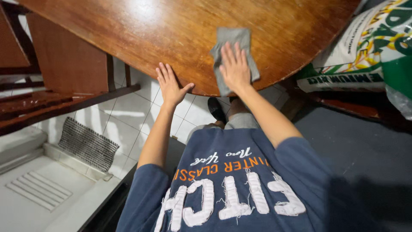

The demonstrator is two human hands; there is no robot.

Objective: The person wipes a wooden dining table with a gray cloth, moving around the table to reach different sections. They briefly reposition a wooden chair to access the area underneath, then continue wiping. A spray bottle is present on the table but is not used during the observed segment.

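Right hand (235, 68) flat, fingers spread, pressing grey cloth (234, 47) on round wooden table (171, 30) near its edge. Left hand (171, 86) open, grasping nothing, resting at table edge.

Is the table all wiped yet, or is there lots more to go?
Hard to say how much is done: the round wooden table shines under the light, but no wet streaks show. In hand now: the right hand presses a grey cloth flat near the table's edge, while the left hand rests on the rim. The far side runs out of view, so what is left cannot be judged.
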